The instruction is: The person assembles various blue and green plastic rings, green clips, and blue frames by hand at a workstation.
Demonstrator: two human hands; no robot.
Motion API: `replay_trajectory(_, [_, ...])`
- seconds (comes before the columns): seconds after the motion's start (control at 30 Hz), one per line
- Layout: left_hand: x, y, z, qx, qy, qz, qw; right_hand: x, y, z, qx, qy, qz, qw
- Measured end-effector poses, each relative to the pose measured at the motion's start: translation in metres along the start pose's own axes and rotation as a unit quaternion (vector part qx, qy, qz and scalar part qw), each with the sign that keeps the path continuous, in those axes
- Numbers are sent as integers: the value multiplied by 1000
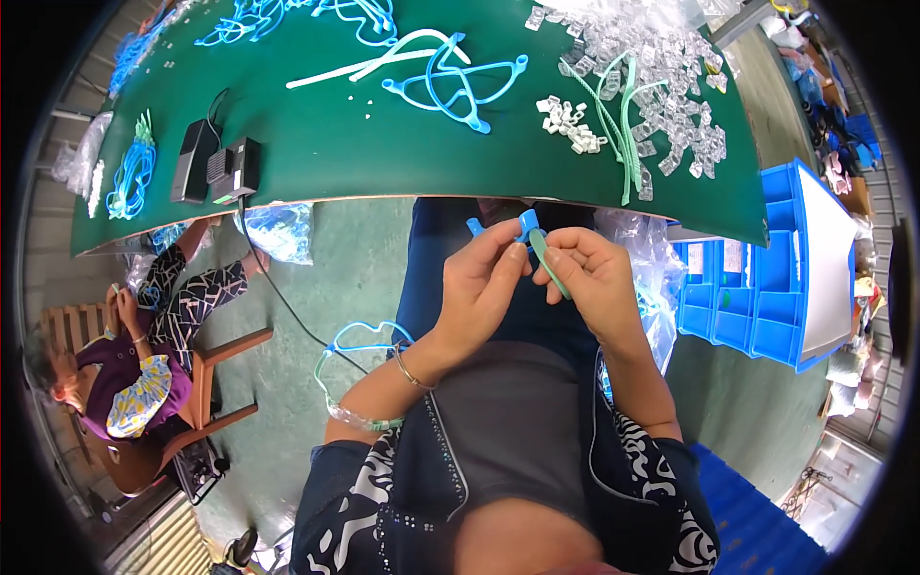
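Observation:
My left hand (479, 287) pinches a small blue plastic strap end (530, 224) in front of my lap, just off the table edge. Close against it, my right hand (596, 280) grips a flat green strap (550, 261) between thumb and fingers. The strap's upper end meets the blue piece; whether it is threaded through, I cannot tell. Around my left forearm hangs a blue and pale green strap loop (359, 333). On the table lie a blue strap harness (452, 86), several pale green straps (628, 134) and a pile of small white buckles (572, 125).
Clear plastic clips (671, 86) spread over the right of the green table (383, 163). Black power adapters (235, 168) sit near its left edge, a cable (278, 297) dropping down. Blue stacked bins (767, 268) stand at right. A seated co-worker (144, 383) is at left.

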State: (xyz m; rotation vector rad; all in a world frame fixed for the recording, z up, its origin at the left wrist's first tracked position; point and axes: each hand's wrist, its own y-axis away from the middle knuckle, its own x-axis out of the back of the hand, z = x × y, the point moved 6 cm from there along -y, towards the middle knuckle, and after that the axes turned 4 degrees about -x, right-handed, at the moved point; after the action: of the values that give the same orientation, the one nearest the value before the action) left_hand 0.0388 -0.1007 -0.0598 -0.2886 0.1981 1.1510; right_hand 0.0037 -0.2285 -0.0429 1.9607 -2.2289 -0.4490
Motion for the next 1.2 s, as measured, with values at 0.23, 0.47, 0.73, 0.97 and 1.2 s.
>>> replay_trajectory(0.23, [-9,3,6,-144,-211,-12,967,1,-1,9,-13,-40,29,999])
replay_trajectory(0.47, [-17,7,12,-250,-337,-39,907,2,-4,27,-12,-229,-7,973])
replay_trajectory(0.73, [-7,2,7,-155,-268,-64,949,9,6,13,49,-52,4,997])
replay_trajectory(0.97, [-5,2,19,-101,-221,-269,932,17,9,10,-40,-11,-161,986])
replay_trajectory(1.2, [-8,1,8,-15,-165,-279,946,18,12,-28,291,342,13,894])
